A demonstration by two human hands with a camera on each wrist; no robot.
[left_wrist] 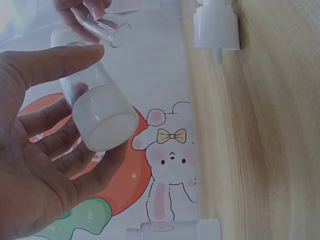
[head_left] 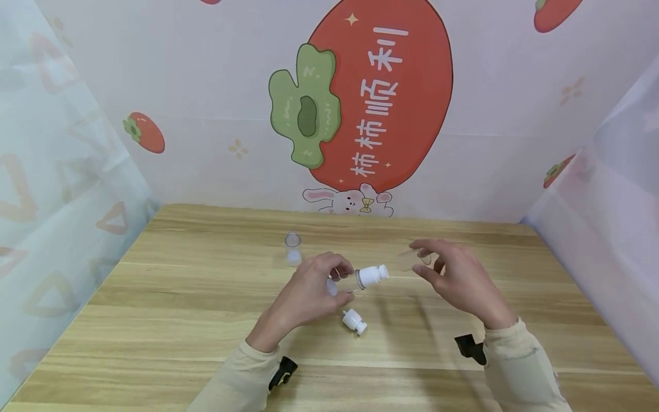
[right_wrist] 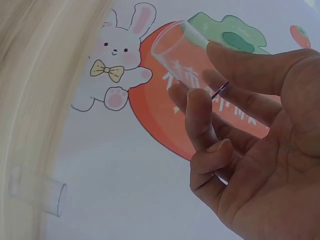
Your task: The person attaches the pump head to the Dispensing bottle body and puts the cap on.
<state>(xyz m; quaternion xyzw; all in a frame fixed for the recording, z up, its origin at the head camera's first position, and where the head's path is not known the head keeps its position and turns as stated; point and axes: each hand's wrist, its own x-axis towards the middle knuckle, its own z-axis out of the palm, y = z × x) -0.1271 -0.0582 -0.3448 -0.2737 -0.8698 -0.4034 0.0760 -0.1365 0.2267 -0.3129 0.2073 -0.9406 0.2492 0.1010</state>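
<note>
My left hand (head_left: 314, 286) grips a clear bottle (left_wrist: 92, 75) with a thick white base (left_wrist: 106, 117), thumb on one side and fingers on the other. A white pump head (head_left: 373, 276) sits on its neck, tilted up toward the right. Across from it, my right hand (head_left: 460, 280) pinches a clear cylindrical cap (right_wrist: 182, 52) between thumb and fingers. The cap's open end faces the pump head, with a gap between them. Below the left hand, a loose white pump head (head_left: 354, 321) lies on the wooden table (head_left: 170, 337).
A second clear bottle (head_left: 293, 249) with a white base stands upright beyond the left hand. Another clear cap (right_wrist: 37, 191) appears on the table in the right wrist view. A printed sheet (head_left: 206, 74) hangs behind the table, with pale sheets at both sides.
</note>
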